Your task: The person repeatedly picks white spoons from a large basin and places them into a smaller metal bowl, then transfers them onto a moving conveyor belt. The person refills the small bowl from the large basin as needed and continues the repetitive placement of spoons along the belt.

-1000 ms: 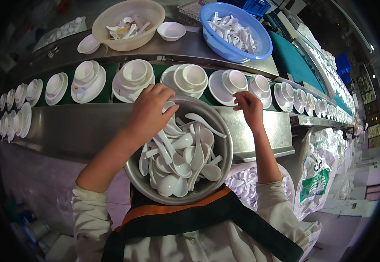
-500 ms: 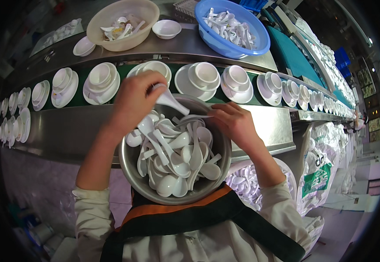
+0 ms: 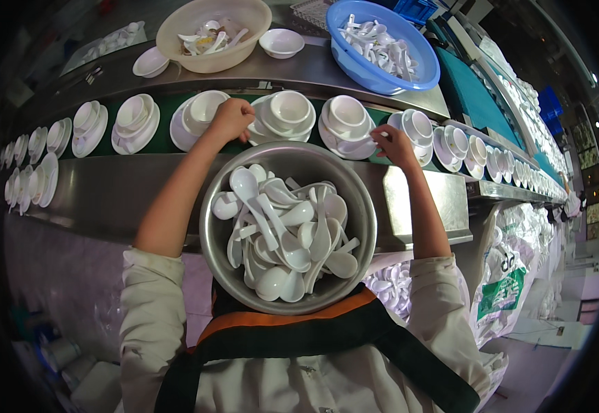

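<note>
My left hand [image 3: 233, 121] is over the conveyor, between a plate stacked with bowls [image 3: 196, 117] and the stack to its right [image 3: 287, 113]. Its fingers are curled, and whatever they may hold is hidden. My right hand [image 3: 393, 144] hovers by the right edge of another plate-and-bowl stack [image 3: 346, 124], its fingers loosely apart and no spoon visible in them. Against my apron rests a steel basin [image 3: 210, 272], heaped with white soup spoons [image 3: 292, 251], below and between both hands.
A green conveyor [image 3: 168, 138] carries a row of dish stacks. Behind it stand a cream basin [image 3: 175, 55] and a blue basin [image 3: 382, 82] holding spoons, with a loose white bowl [image 3: 282, 43]. At right hangs a white plastic sack [image 3: 499, 275]; spoons [image 3: 390, 283] lie below.
Both hands have moved from above the basin out to the conveyor stacks. The spoons they held no longer show in them. The dish stacks have shifted along the belt.
</note>
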`<state>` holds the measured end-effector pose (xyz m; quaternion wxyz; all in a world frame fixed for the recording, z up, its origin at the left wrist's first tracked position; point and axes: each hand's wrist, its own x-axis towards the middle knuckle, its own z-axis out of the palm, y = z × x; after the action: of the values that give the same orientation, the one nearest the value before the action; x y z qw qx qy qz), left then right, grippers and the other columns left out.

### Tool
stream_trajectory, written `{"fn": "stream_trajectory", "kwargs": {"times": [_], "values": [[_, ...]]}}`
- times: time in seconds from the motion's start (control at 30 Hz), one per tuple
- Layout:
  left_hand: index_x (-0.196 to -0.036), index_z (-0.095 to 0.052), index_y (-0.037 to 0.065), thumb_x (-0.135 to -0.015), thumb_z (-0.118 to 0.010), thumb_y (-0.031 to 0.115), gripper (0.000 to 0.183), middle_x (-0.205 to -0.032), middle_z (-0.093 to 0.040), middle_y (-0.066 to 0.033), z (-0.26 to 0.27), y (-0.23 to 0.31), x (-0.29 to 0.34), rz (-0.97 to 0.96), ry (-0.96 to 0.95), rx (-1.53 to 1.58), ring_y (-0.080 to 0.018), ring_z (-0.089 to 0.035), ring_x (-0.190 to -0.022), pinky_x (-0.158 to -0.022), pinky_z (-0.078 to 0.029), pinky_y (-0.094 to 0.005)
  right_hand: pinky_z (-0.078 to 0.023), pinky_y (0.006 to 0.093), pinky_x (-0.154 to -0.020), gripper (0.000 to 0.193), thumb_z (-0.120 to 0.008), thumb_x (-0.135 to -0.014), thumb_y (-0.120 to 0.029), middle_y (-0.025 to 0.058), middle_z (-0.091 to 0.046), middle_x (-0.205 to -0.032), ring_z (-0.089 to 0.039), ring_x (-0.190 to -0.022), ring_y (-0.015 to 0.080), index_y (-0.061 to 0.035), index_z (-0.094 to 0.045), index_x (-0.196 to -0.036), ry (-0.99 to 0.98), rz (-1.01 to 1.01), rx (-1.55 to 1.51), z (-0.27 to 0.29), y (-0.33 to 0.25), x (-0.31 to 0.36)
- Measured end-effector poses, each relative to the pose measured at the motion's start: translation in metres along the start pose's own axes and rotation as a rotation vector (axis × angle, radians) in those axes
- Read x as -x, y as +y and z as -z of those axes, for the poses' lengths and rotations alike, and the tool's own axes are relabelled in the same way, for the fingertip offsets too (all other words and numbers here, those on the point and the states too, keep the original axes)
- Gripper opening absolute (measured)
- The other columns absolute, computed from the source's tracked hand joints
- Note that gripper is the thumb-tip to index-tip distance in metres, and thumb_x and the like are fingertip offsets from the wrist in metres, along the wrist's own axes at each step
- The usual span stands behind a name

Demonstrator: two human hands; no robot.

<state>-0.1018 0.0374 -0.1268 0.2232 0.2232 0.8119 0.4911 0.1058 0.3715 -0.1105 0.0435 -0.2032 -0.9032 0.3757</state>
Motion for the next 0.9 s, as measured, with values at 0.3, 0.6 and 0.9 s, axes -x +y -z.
{"fn": "stream_trajectory", "kwargs": {"times": [0.3,0.6,0.9], "values": [[-0.100,-0.060,-0.001,-0.076,-0.067,0.014,0.029,-0.093,-0.061,-0.0110,0.026,0.041,0.058,-0.274,0.314,-0.543,-0.0230,-0.061,-0.089,-0.077,-0.048,-0.0376,-0.050,0.0331,-0.068,0.036,-0.068,-0.081,-0.019,0.0094,-0.065,-0.093,-0.063,-0.078,0.0223,-0.0050,-0.061,-0.113,-0.260,0.207,-0.122,0.005,-0.145,0.083],[-0.078,-0.062,0.002,-0.070,-0.071,0.015,0.017,-0.093,-0.055,-0.0078,-0.005,0.108,0.143,-0.630,-0.387,-0.595,-0.0251,-0.050,-0.096,-0.085,-0.039,-0.0363,-0.050,0.0251,-0.055,0.012,-0.058,-0.084,0.000,0.0070,-0.064,-0.086,-0.061,-0.063,0.0108,-0.0001,-0.063,-0.095,0.035,0.272,0.027,0.018,-0.139,0.111],[-0.076,-0.060,0.000,-0.072,-0.069,0.008,0.013,-0.072,-0.057,-0.0058,0.012,0.154,0.142,-0.514,-0.256,-0.207,-0.0186,-0.054,-0.068,-0.063,-0.043,-0.0307,-0.058,0.0276,-0.062,0.034,-0.053,-0.092,-0.010,0.0180,-0.060,-0.106,-0.067,-0.085,0.0233,0.0086,-0.049,-0.120,0.057,-0.137,-0.523,-0.029,-0.002,0.041]]}}
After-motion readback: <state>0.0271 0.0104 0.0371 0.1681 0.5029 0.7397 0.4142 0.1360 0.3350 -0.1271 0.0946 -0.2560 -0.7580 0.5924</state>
